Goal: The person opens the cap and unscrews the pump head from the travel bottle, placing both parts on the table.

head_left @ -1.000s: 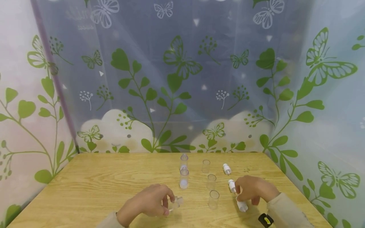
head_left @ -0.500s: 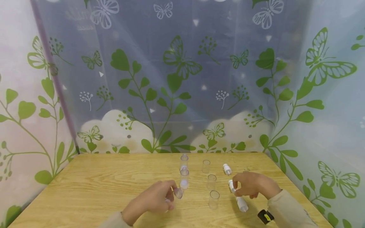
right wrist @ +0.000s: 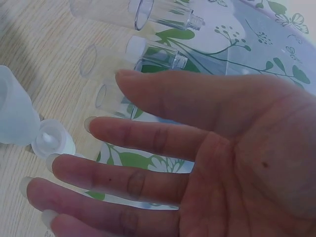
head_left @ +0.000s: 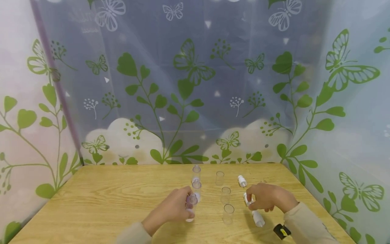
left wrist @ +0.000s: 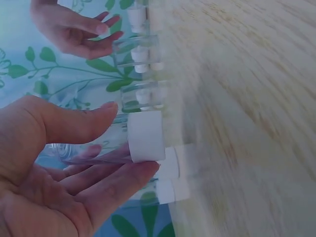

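Observation:
My left hand [head_left: 173,207] grips a small clear bottle [head_left: 192,199] near the front of a row of similar bottles. It stands neck up, its white base [left wrist: 146,136] close over the table. Behind it are two more clear bottles [head_left: 196,173] with white bottoms, upright on the wood. My right hand [head_left: 268,196] hovers over the white pump tops, fingers loosely extended and nothing between them. Its fingertips overlap the middle pump top [head_left: 246,199] in the head view. The front pump top [head_left: 258,219] and the far one [head_left: 242,181] lie on their sides.
Between the bottles and pump tops stand three clear open cylinders, the front one [head_left: 228,214] nearest me. A black item with a yellow mark [head_left: 281,231] shows beside the right sleeve. The wooden table [head_left: 106,196] ends at a patterned curtain [head_left: 195,101].
My left hand has moved right and away from me, bringing the bottle from tilted to upright behind the others. My right hand has shifted back from the front pump top to the middle one.

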The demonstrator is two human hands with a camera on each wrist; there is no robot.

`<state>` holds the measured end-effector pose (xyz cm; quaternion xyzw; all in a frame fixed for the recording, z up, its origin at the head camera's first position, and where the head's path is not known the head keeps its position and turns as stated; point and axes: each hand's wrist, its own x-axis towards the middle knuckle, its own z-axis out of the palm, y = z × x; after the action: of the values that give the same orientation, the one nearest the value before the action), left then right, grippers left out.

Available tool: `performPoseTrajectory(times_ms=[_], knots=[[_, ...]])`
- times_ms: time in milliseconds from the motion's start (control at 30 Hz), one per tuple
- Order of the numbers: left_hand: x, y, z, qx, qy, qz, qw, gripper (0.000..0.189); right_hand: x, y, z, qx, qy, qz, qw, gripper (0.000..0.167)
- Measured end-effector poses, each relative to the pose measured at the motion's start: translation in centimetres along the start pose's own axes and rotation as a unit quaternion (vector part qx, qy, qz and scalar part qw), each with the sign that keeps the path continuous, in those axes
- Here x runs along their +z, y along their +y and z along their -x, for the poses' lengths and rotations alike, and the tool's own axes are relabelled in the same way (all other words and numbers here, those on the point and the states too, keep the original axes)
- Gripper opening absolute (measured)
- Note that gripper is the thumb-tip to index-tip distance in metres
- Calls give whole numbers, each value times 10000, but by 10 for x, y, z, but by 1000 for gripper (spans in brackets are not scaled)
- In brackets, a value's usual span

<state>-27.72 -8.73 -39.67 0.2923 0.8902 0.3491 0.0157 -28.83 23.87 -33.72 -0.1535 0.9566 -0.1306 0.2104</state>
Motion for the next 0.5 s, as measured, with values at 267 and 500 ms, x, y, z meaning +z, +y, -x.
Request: performPoseTrajectory(times_ms=[267, 500], knots=[[9, 1, -10, 16, 34, 67, 10000, 40, 1, 1, -3, 21, -20, 46, 10000, 13], [17, 1, -13, -122, 50, 97, 9999, 40, 2, 1, -5, 4, 13, 58, 10000, 12]])
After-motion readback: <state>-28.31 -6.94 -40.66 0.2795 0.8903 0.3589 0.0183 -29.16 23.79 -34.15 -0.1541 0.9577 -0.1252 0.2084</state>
